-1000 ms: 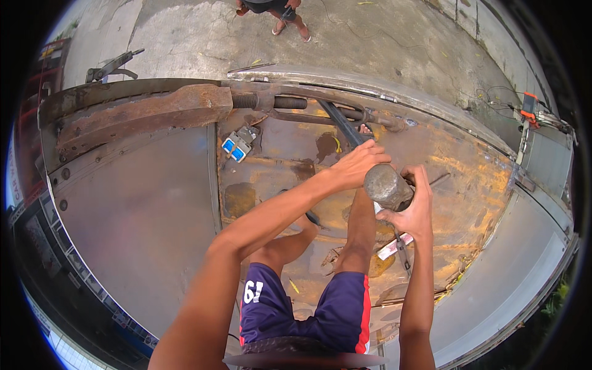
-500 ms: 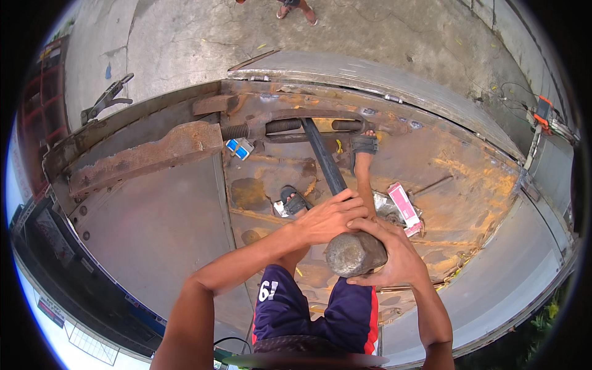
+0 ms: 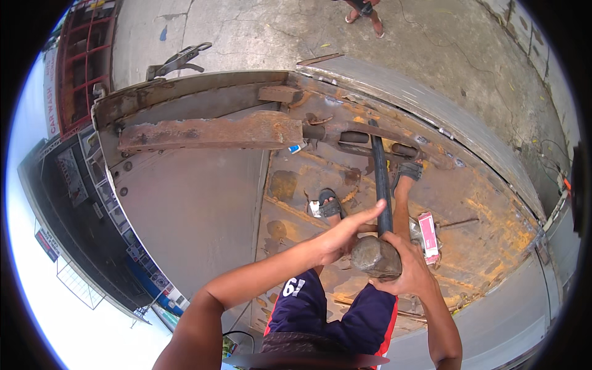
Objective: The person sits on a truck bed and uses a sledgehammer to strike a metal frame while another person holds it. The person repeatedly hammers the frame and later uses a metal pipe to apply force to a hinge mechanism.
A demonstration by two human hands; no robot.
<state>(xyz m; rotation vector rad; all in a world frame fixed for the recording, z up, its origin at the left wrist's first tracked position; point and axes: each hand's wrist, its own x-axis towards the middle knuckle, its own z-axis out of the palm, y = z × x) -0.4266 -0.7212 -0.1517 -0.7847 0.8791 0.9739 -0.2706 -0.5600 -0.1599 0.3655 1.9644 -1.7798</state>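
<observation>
A sledgehammer's blunt metal head (image 3: 376,257) is close in front of me, and its black handle (image 3: 382,179) runs away to a rusty turnbuckle (image 3: 361,140). The handle's far end passes through the gap in the turnbuckle's body. My right hand (image 3: 408,266) is wrapped round the right side of the hammer head. My left hand (image 3: 345,239) is at the left of the head and handle, its thumb stretched out and apart; some fingers are hidden behind the hammer. A thick rusty beam (image 3: 213,132) adjoins the turnbuckle's left end.
My sandaled feet stand on a rusty metal floor (image 3: 302,237) enclosed by metal side walls (image 3: 203,203). A pink-and-white box (image 3: 428,237) lies right of my legs, near a thin rod (image 3: 459,222). Beyond the far wall, another person's feet (image 3: 377,28) show on concrete.
My left hand has loosened from the handle beside the head, its thumb now lifted. My right hand stays on the hammer head. The view has swung left, shifting the scene rightward.
</observation>
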